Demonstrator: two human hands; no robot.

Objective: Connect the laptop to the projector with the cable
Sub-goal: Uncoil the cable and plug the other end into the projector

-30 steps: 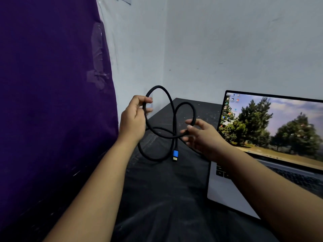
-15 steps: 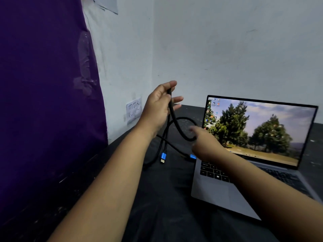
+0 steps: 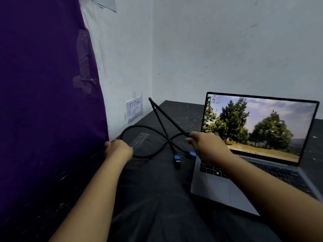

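Observation:
A black cable (image 3: 153, 131) with two blue plugs loops over the dark table. One plug (image 3: 177, 158) hangs near the middle, the other plug (image 3: 192, 154) lies beside the laptop's left edge. My right hand (image 3: 206, 145) grips the cable where a folded bend sticks up to the back left. My left hand (image 3: 118, 150) is closed around the cable's left loop, close to the purple cloth. The open grey laptop (image 3: 227, 189) stands on the right, its screen showing trees. No projector is in view.
A purple cloth (image 3: 43, 102) hangs along the left side. A paper label (image 3: 134, 108) with handwriting is stuck on the white wall at the table's back left. The black table (image 3: 148, 198) has a wrinkled dark cover.
My left hand dropped from a raised position down to the table by the purple cloth. My right hand now grips the cable and holds a bend of it pointing upward. The loops spread out.

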